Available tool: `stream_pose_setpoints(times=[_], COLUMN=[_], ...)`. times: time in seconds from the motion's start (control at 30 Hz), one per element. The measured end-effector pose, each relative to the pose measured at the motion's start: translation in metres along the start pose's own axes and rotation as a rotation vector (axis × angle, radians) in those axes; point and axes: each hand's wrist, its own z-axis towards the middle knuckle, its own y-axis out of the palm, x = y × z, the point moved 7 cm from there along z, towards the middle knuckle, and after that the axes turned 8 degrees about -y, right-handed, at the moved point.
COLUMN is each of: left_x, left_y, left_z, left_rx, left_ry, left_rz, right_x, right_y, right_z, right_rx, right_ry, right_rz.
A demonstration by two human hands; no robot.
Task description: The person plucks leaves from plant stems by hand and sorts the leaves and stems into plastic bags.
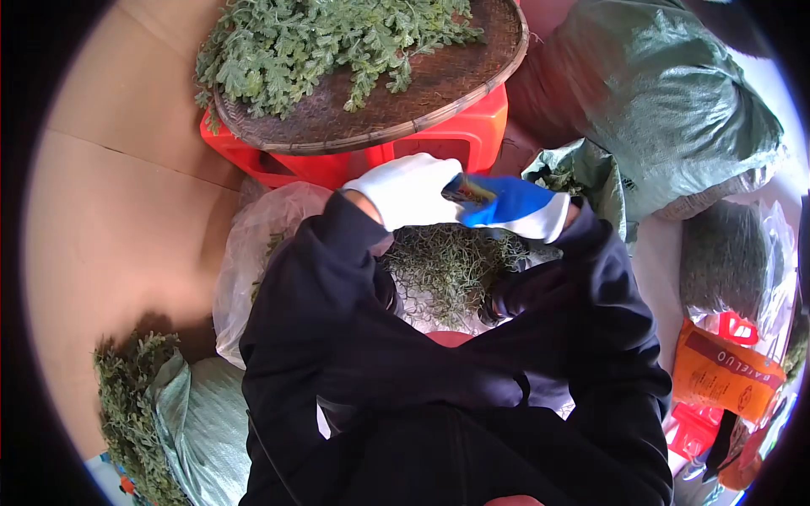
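Note:
My left hand point(409, 192), in a white glove, shows its back, with the fingers bent inward. Against it is my right hand point(516, 207), in a blue and white glove, its fingers curled toward the left hand. A dark, yellowish patch point(469, 192) shows on the blue glove where the two meet. What the fingers hold is hidden and I cannot tell what it is. Below both hands lies a heap of thin, tangled green stems point(451, 261), between my knees. Just beyond the hands stands a red plastic stool point(481, 126).
A round woven tray point(439, 101) with leafy green sprigs point(312, 51) rests on the stool. To the left are a clear plastic bag point(245, 270) and a sack point(207, 413) beside more greens. A large green woven sack point(666, 110) and an orange bag point(726, 371) lie on the right.

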Motion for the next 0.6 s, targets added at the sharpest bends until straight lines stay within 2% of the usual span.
stream_pose_setpoints(times=[0.03, 0.07, 0.1, 0.13, 0.17, 0.2, 0.23, 0.3, 0.33, 0.37, 0.4, 0.43, 0.47, 0.5, 0.57, 0.6], left_x=[0.01, 0.017, 0.031, 0.029, 0.027, 0.029, 0.029, 0.024, 0.01, -0.003, -0.035, -0.072, -0.105, -0.143, -0.221, -0.24], left_y=[-0.015, -0.025, -0.031, -0.022, -0.012, -0.011, -0.012, -0.017, -0.011, -0.037, -0.058, -0.071, -0.085, -0.085, -0.06, -0.039], left_z=[-0.011, -0.02, -0.034, -0.035, -0.038, -0.041, -0.044, -0.05, -0.06, -0.082, -0.101, -0.119, -0.148, -0.173, -0.22, -0.241], left_rx=[-0.088, -0.205, -0.466, -0.466, -0.466, -0.469, -0.498, -0.547, -0.521, -0.426, -0.349, -0.212, -0.077, 0.135, 0.399, 0.338], left_ry=[0.002, -0.083, -0.215, -0.084, 0.047, 0.045, 0.017, -0.036, 0.064, 0.162, -0.021, -0.185, -0.487, -0.581, -0.701, -0.855], left_rz=[-0.062, -0.16, -0.22, -0.197, -0.177, -0.081, -0.129, -0.215, -0.378, -0.543, -0.479, -0.595, -0.667, -0.712, -0.279, -0.188], right_x=[0.013, 0.007, 0.001, 0.006, 0.001, 0.001, 0.002, -0.003, -0.007, -0.002, 0.011, 0.029, 0.03, 0.059, 0.075, 0.071], right_y=[-0.001, -0.001, 0.0, 0.006, 0.009, 0.01, 0.009, 0.007, 0.004, -0.009, -0.041, -0.071, -0.086, -0.101, -0.091, -0.08], right_z=[-0.005, -0.011, -0.016, -0.016, -0.02, -0.019, -0.017, -0.023, -0.03, -0.048, -0.066, -0.083, -0.09, -0.093, -0.066, -0.053], right_rx=[-0.153, -0.235, -0.316, -0.434, -0.465, -0.48, -0.493, -0.647, -0.725, -0.709, -0.559, -0.332, -0.141, 0.057, 0.017, -0.017], right_ry=[0.043, 0.04, 0.034, -0.025, -0.071, -0.058, -0.045, -0.223, -0.316, 0.222, 0.094, 0.17, 0.029, 0.018, 0.228, 0.253], right_rz=[0.075, -0.005, -0.083, -0.013, 0.045, -0.013, -0.071, -0.017, 0.007, -0.385, -0.281, -0.241, -0.106, -0.15, -0.704, -0.86])
